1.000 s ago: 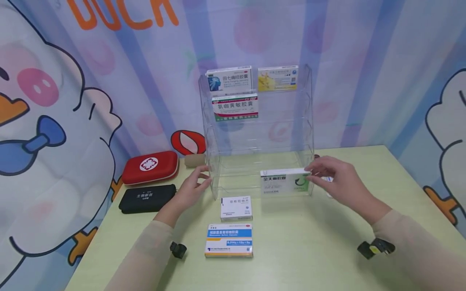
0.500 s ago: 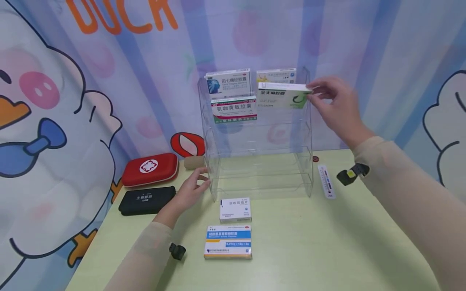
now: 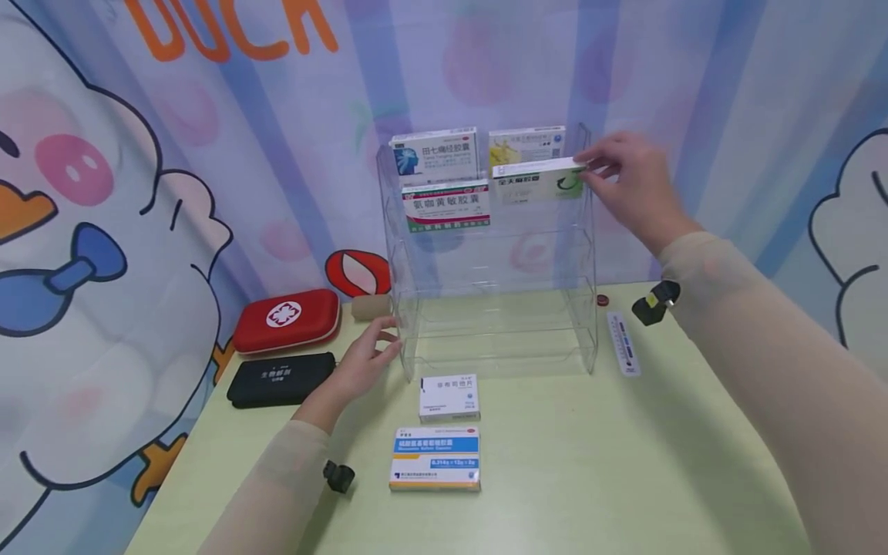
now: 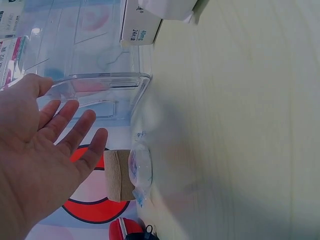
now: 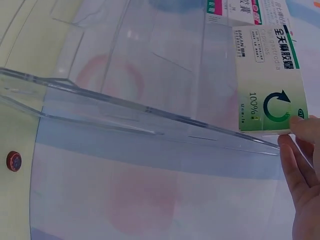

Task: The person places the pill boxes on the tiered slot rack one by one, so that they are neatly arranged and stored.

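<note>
Head view: the right hand (image 3: 627, 181) is raised at the upper right of the clear acrylic rack (image 3: 583, 254), its fingertips pinching the right end of a white and green medicine box (image 3: 537, 179). That box sits at the second tier from the top, on the right side, just below a yellow and white box (image 3: 526, 143) on the top tier and beside a red and white box (image 3: 446, 203) on the same tier to the left. A blue and white box (image 3: 433, 153) occupies the top tier, left. Right wrist view confirms the grip: fingers (image 5: 300, 170) close on the box's green-printed corner (image 5: 270, 100) at the rack's side wall. The left hand (image 3: 364, 358) rests at the rack's near left corner with fingers straight and spread, holding nothing; the left wrist view shows its palm (image 4: 35, 155) open just beside the clear base edge, and whether it touches cannot be told. On the green table (image 3: 624, 462), near the rack's front, lie a small white box (image 3: 449, 397) and, nearer still, a blue and orange box (image 3: 435, 459). Left of the rack lie a red first aid case (image 3: 286, 317), a black pouch (image 3: 280, 378) and a tan bandage roll (image 3: 371, 307). A thermometer (image 3: 622, 343) lies right of the rack.
</note>
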### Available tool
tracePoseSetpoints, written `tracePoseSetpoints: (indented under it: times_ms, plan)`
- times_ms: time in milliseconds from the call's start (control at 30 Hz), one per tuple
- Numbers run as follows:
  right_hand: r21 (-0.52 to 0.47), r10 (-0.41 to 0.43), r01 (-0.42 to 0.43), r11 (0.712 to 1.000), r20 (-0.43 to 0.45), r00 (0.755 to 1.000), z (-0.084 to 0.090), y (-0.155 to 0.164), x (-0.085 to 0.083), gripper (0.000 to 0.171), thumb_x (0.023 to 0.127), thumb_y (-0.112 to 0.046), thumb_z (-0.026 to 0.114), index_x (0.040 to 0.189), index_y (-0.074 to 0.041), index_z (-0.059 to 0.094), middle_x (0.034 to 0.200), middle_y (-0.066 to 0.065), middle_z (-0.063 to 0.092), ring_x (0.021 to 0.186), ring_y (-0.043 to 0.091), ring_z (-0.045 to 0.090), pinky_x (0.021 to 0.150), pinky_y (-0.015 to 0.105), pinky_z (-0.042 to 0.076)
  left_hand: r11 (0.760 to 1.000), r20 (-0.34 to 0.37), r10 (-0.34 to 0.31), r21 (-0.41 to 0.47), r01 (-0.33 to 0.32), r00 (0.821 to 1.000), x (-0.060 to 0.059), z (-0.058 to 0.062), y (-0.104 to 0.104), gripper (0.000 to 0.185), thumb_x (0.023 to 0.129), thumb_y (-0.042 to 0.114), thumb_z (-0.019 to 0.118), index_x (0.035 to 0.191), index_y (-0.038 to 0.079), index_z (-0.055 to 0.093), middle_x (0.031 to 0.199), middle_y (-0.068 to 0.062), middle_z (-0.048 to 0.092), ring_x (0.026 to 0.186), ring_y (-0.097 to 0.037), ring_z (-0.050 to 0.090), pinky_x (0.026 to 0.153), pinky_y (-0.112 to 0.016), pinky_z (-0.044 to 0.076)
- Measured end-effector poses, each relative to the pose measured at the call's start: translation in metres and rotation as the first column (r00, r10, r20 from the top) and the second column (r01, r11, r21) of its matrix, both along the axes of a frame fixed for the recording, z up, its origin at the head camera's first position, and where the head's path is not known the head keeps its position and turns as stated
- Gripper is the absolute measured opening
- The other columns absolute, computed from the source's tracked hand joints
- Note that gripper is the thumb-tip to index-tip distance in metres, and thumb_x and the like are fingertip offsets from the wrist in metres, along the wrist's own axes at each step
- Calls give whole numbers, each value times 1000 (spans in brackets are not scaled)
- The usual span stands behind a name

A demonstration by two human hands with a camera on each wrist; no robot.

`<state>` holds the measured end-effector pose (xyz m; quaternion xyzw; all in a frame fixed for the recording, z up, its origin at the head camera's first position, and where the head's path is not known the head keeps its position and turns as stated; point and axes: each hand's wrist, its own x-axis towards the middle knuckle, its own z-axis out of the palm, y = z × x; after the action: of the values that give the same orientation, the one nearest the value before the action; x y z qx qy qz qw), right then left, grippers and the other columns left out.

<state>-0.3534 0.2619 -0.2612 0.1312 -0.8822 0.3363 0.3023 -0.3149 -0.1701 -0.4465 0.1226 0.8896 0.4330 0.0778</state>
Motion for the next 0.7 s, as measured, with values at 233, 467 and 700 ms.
tracePoseSetpoints:
  times_ms: [233,467,700]
  plan:
    - [73,30,-33,997,49,998,0,-5,-3,24,96,-1,68,120,-1,72,124,15,67,107,28,69,94,42,59,1000,-15,-12,6,12,1000,-1,-1,-1,50,106,27,58,152,19,38,154,-7,47,139,-30,49,114,-50,47]
    - [160,29,-51,986,133,991,8,-10,-6,24,97,0,64,119,3,72,122,21,66,107,34,66,95,48,57,1000,-18,-7,1,7,1000,1,-1,-1,50,106,26,58,151,19,38,153,-8,48,139,-30,49,114,-51,47]
    - [203,0,-37,979,182,983,8,-13,-4,26,97,-3,65,122,3,70,124,22,64,111,37,63,96,51,55,1000,-14,-10,-7,10,1000,1,0,-1,50,107,26,57,152,18,38,154,-8,47,140,-30,48,115,-51,46]
